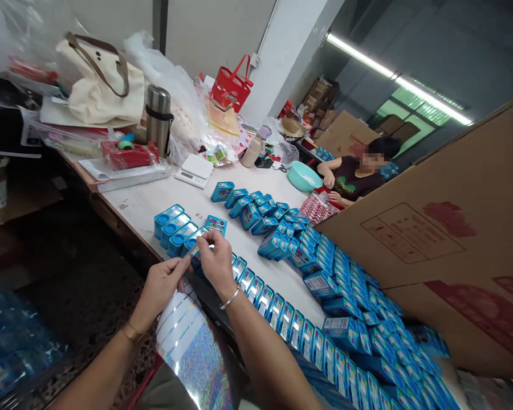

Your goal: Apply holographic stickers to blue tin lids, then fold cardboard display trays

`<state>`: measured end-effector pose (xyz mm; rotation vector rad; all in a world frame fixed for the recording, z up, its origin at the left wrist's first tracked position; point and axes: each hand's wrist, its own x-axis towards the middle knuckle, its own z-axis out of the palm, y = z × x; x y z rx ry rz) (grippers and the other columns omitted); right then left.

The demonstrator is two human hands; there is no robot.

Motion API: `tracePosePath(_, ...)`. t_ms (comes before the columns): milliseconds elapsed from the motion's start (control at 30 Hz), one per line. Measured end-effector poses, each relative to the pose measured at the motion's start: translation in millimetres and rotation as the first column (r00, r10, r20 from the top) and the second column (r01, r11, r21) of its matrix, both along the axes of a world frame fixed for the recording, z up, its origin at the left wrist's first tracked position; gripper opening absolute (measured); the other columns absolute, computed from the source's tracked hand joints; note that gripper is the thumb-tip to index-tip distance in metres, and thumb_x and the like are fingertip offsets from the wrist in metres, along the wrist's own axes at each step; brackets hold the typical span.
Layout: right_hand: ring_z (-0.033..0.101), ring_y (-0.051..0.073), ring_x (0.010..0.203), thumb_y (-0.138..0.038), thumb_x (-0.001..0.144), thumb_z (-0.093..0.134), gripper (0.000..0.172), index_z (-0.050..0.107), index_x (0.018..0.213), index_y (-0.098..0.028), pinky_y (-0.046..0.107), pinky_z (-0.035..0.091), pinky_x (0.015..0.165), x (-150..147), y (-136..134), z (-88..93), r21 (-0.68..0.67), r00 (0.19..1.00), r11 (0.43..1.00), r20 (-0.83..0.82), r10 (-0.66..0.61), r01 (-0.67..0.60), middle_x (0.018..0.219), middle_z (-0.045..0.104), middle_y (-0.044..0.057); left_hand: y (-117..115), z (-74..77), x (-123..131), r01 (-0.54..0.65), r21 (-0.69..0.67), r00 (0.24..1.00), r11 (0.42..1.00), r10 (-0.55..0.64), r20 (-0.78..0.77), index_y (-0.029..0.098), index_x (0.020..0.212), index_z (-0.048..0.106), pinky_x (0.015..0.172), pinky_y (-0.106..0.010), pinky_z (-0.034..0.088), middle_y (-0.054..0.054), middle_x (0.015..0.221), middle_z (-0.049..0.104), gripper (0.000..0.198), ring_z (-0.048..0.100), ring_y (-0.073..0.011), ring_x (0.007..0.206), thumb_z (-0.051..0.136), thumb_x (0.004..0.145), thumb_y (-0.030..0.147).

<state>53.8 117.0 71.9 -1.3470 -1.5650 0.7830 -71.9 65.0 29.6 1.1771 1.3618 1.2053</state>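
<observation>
My left hand (161,286) and my right hand (216,259) meet over the table's near edge, both pinched on a small shiny sticker (195,251). A holographic sticker sheet (194,347) lies on my lap below them. Just beyond my fingers stand small blue boxes (174,226) in a short row, one upright blue box (216,224) beside them. A long row of the same blue boxes (282,319) runs along the table edge to the right, and several more are piled up (346,273) further in.
A big cardboard box (444,239) fills the right. A white scale (194,170), steel flask (158,118), cream tote bag (100,80), red bag (231,86) and teal bowl (303,176) sit on the white table (145,199). Another person (354,173) sits at the far end.
</observation>
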Motion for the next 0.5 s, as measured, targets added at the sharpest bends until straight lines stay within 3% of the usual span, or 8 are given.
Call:
tracePosePath(100,0.057,0.02,0.099,-0.023,0.089,0.06,0.01,0.062,0.08,-0.02,0.033,0.042,0.089,-4.3,13.9,-9.2,0.102,0.971,0.993,0.223,-0.082,0.061,0.094,0.065,0.003,12.0,-8.7,-1.8,-0.04,-0.001,0.999,0.999,0.04,-0.022,0.019,0.065,0.065,0.049,-0.024,0.033,0.006,0.04,0.05,0.045,0.044,-0.0118,0.043,0.058,0.086,0.058)
tracePosePath(200,0.054,0.023,0.11,-0.024,0.09,0.062,0.01,0.063,0.081,-0.021,0.038,0.038,0.096,-7.1,25.0,-15.9,0.101,0.933,0.991,0.339,-0.119,0.09,0.109,0.064,0.005,22.3,-18.8,-2.0,-0.068,-0.005,0.997,0.998,0.068,-0.023,0.019,0.064,0.065,0.05,-0.024,0.034,0.006,0.039,0.051,0.045,0.044,-0.0121,0.043,0.058,0.085,0.058)
tracePosePath(367,0.056,0.025,0.102,-0.026,0.093,0.056,0.013,0.06,0.081,-0.022,0.039,0.039,0.09,-9.4,37.7,-18.8,-0.027,0.858,0.994,0.507,-0.077,0.105,0.098,0.064,0.006,31.4,-34.2,-0.3,-0.092,-0.042,0.996,0.995,0.092,0.0,0.019,0.063,0.066,0.051,-0.025,0.034,0.005,0.041,0.054,0.047,0.045,-0.0123,0.045,0.06,0.082,0.06)
tracePosePath(500,0.056,0.024,0.102,-0.021,0.09,0.056,0.003,0.057,0.092,-0.023,0.037,0.039,0.088,-8.3,40.6,-19.0,-0.027,0.851,0.993,0.517,-0.085,0.116,0.099,0.063,0.004,36.1,-46.8,1.0,-0.1,-0.132,0.993,0.986,0.107,0.044,0.017,0.06,0.067,0.048,-0.025,0.034,0.001,0.043,0.057,0.054,0.046,-0.0129,0.044,0.061,0.078,0.067)
